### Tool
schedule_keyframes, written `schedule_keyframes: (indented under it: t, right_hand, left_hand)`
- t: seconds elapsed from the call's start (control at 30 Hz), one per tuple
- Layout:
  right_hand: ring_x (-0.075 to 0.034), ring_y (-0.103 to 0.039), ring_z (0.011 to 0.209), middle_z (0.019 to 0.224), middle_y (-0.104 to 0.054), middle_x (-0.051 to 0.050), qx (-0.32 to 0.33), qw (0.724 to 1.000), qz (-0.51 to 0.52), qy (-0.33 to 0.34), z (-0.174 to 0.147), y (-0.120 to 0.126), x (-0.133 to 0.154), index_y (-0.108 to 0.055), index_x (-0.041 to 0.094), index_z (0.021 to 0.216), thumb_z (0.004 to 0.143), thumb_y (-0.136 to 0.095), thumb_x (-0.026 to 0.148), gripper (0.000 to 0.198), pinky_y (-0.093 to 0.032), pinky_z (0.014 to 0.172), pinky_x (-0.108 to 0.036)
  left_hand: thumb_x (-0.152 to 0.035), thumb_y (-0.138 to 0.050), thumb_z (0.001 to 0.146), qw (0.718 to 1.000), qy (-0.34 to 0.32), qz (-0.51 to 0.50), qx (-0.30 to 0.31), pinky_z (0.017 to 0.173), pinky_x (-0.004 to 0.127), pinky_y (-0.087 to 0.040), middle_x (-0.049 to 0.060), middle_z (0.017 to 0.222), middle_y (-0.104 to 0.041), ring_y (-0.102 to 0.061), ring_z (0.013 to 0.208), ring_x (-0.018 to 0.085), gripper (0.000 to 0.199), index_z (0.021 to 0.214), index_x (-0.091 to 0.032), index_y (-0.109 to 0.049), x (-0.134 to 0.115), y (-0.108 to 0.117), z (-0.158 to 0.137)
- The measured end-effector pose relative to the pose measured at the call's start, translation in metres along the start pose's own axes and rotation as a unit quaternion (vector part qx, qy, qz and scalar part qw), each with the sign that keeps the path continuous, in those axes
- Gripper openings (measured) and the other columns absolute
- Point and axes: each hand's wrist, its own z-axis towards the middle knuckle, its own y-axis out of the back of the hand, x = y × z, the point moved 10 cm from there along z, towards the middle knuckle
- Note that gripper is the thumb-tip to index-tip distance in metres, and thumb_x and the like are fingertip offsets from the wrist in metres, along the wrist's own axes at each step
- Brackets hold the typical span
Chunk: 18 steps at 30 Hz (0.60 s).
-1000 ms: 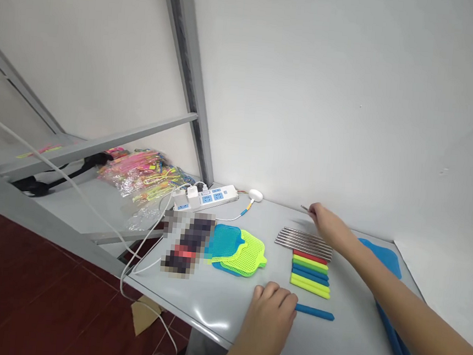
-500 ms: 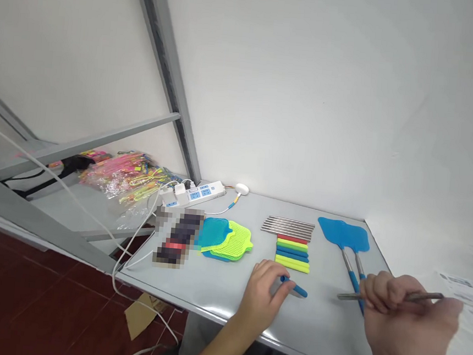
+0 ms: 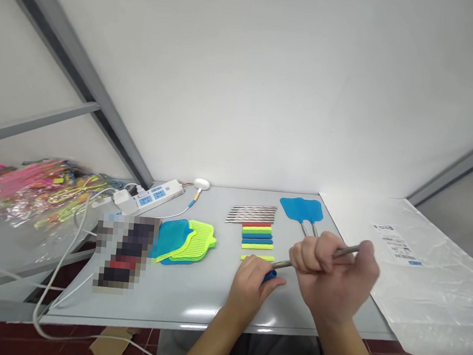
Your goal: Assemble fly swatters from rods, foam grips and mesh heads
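Note:
My left hand [image 3: 251,284] is closed around a blue handle tube [image 3: 270,276], whose open end shows between thumb and fingers. In my right fist [image 3: 331,271] is a thin metal rod [image 3: 282,264]. Its left tip comes right up to my left hand, near the tube's mouth; I cannot tell whether it touches. Just beyond my left hand lies a single yellow tube [image 3: 257,258]. Behind it are a row of coloured handle tubes [image 3: 257,236] and several metal rods [image 3: 251,214]. Two fly swatters with blue heads [image 3: 302,210] lie beyond my right hand, their lower parts hidden by it.
Blue and yellow-green mesh swatter heads [image 3: 195,240] are stacked on the left of the grey table [image 3: 209,302]. Beside them are a pixelated item [image 3: 126,253] and a white power strip [image 3: 152,198] with cables. Plastic packaging [image 3: 409,281] covers the right side; bagged colourful items [image 3: 53,189] lie far left.
The view has swung right. My left hand has closed on the blue tube. My right hand has brought the rod over beside it. One yellow tube now lies apart from the row.

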Motion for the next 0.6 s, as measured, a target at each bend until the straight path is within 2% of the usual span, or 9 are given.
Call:
schedule_keyframes:
  t: [0.13,0.27,0.43,0.6]
  right_hand:
    - [-0.009,-0.019,0.041,0.044,-0.020,0.006,0.033,0.999,-0.014,-0.019,0.001,-0.007,-0.013,-0.032,0.021,0.050,0.087,-0.041,0.068,0.060,-0.019,0.042,-0.027]
    - [-0.009,-0.020,0.041,0.045,-0.022,0.007,0.061,0.998,-0.023,-0.026,0.000,-0.010,-0.021,-0.033,0.021,0.051,0.082,-0.047,0.074,0.062,-0.020,0.043,-0.026]
    - [-0.008,-0.020,0.043,0.047,-0.023,0.007,0.051,0.997,-0.030,-0.041,0.002,-0.006,-0.030,-0.032,0.021,0.052,0.087,-0.055,0.058,0.056,-0.019,0.043,-0.025]
    - [-0.009,-0.022,0.048,0.051,-0.026,0.007,0.056,0.987,-0.120,-0.088,-0.004,-0.004,-0.053,-0.034,0.021,0.055,0.092,-0.055,0.042,0.048,-0.019,0.047,-0.027]
  left_hand:
    - [-0.036,-0.057,0.094,0.997,0.064,-0.032,0.004,0.068,0.028,-0.048,0.003,0.079,-0.065,-0.059,0.074,0.016,0.018,0.090,-0.018,-0.060,0.012,-0.001,-0.003]
    - [-0.036,-0.058,0.092,0.996,0.088,-0.026,-0.001,0.067,0.028,-0.049,0.002,0.079,-0.067,-0.061,0.073,0.016,0.018,0.089,-0.019,-0.062,0.016,0.001,-0.005]
    - [-0.041,-0.061,0.090,0.995,0.097,-0.028,0.000,0.068,0.029,-0.050,0.002,0.079,-0.070,-0.063,0.074,0.018,0.021,0.089,-0.020,-0.064,0.018,0.002,-0.006]
    - [-0.041,-0.056,0.093,0.995,0.096,-0.038,0.016,0.068,0.030,-0.049,0.004,0.080,-0.070,-0.063,0.075,0.019,0.022,0.089,-0.020,-0.064,0.017,0.000,-0.005]
